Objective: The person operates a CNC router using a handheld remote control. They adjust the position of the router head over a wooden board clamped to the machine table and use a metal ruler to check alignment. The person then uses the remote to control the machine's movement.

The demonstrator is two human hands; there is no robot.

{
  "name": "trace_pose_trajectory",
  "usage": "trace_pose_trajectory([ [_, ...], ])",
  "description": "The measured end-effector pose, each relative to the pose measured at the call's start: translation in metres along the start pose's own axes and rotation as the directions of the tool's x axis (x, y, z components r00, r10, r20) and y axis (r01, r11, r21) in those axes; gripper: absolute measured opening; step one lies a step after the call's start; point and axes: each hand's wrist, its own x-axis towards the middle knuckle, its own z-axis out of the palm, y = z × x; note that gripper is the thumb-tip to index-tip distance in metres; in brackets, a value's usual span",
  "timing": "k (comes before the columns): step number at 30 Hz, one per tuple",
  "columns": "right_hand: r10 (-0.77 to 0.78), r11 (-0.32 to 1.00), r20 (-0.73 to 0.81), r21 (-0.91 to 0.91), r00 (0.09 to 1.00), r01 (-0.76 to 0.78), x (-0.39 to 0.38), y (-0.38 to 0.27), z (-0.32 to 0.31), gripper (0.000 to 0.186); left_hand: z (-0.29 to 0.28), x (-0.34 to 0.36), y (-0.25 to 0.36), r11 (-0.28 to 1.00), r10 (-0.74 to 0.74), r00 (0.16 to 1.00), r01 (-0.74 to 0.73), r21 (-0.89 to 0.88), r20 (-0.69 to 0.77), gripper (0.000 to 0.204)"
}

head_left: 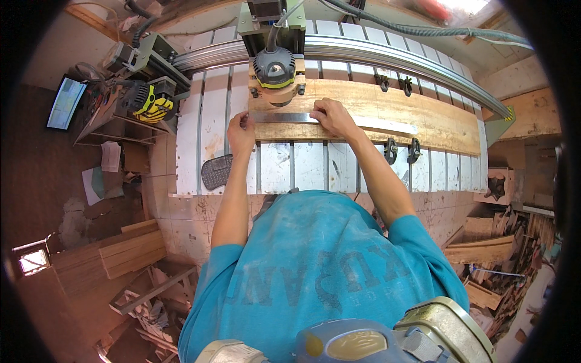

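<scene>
A long wooden board lies across the slatted machine bed. Along its near half rests a straight metal ruler. My left hand is at the board's left end, thumb and fingers pinched on the ruler's end. Farther right, my right hand grips the ruler from above, its fingers bent at the far edge and the thumb partly hidden. The machine's spindle head hangs over the board's left part, just beyond the ruler and between my hands.
Dark clamps stand along the board's near edge, with more clamps at its far edge. A small black keypad lies by my left forearm. The gantry rail crosses behind. Left of the bed are a screen and a yellow-black tool.
</scene>
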Motion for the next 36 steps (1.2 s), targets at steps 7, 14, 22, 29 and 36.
trace_pose_trajectory([
  [7,-0.071,0.997,0.121,0.03,0.99,0.068,-0.026,-0.005,0.001,0.023,0.003,-0.002,0.031,0.898,0.374,0.927,-0.368,0.24,0.022,0.034],
  [14,-0.114,0.993,0.212,0.008,0.971,0.115,-0.038,-0.014,0.005,0.025,0.046,0.024,0.031,0.883,-0.007,0.953,0.149,-0.446,0.304,0.031],
  [22,-0.196,0.975,0.299,-0.043,0.934,0.219,-0.075,-0.028,0.016,0.023,0.051,0.035,0.017,0.928,0.047,0.97,0.045,-0.369,0.238,0.028],
  [29,-0.26,0.964,0.28,0.014,0.924,0.267,-0.09,-0.019,0.041,0.024,0.051,0.037,0.021,0.956,0.09,0.973,-0.024,-0.292,0.213,0.03],
  [36,-0.319,0.943,0.224,-0.027,0.921,0.333,-0.09,-0.015,0.044,0.025,-0.004,0.022,0.059,0.987,0.023,0.974,0.014,-0.159,0.226,0.03],
])
